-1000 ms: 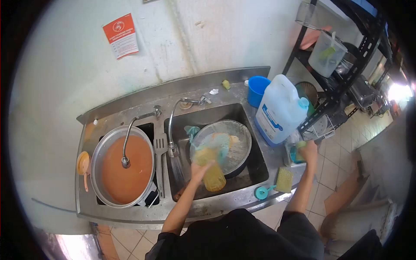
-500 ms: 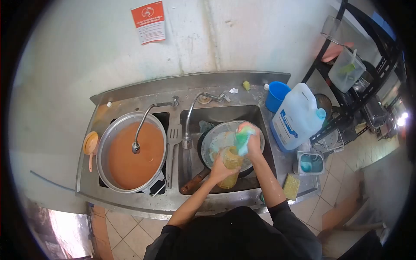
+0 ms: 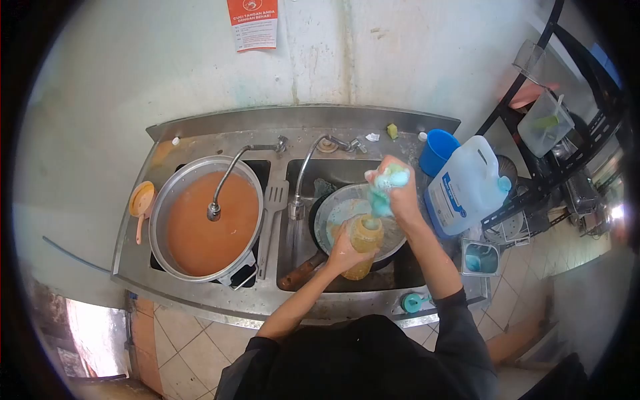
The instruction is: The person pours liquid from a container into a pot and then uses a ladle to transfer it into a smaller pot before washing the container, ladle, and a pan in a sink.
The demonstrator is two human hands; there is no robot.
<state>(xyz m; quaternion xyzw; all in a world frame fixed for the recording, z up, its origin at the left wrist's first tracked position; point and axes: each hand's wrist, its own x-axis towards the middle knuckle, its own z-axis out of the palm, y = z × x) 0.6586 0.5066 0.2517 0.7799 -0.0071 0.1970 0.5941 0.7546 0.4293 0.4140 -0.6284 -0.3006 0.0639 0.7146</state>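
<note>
My left hand (image 3: 347, 249) is wrapped round a yellowish squeeze bottle (image 3: 368, 233), holding it over the right sink basin with its uncapped mouth facing up. Just above that mouth, my right hand (image 3: 404, 200) squeezes a foamy sponge (image 3: 391, 176). Greenish-white suds hang from the sponge down to the bottle's opening. Behind the bottle, a pale round basin (image 3: 338, 205) with soapy water rests in a dark pan, whose wooden handle (image 3: 303, 272) points to the front left.
A large pot (image 3: 157, 233) of orange-brown liquid fills the left side, under a faucet (image 3: 217, 193). Beside it lie a slotted spatula (image 3: 272, 213) and an orange ladle (image 3: 141, 203). On the right stand a blue cup (image 3: 437, 152), a jerrycan (image 3: 463, 190), a steel container (image 3: 480, 272) and a teal cap (image 3: 412, 303).
My right hand has risen with the sponge and now grips it tightly above the bottle mouth. Suds now stretch downward. The view has shifted, and the teal cap shows more fully.
</note>
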